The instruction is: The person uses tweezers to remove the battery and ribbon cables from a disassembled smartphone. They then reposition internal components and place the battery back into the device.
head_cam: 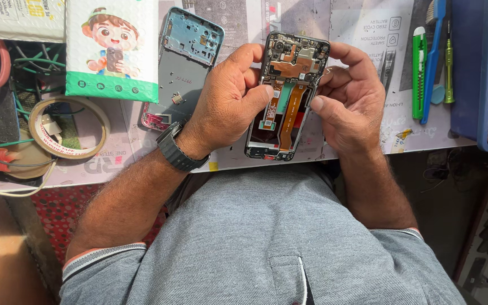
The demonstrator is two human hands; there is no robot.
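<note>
An opened phone (287,113) with its back removed shows a circuit board at the top and orange and teal flex cables down the middle. My left hand (227,101) grips its left edge, thumb pressed on the teal cable; a black watch (179,149) is on that wrist. My right hand (351,99) holds the phone's right edge, thumb resting by the orange cable. The phone is held just above the near edge of the work mat (362,34).
A blue phone back frame (184,62) lies left of my hands. A padded envelope with a cartoon figure (112,48) and a tape roll (70,127) are further left. A green cutter (418,73), blue tool (433,56) and screwdriver (449,62) lie at right.
</note>
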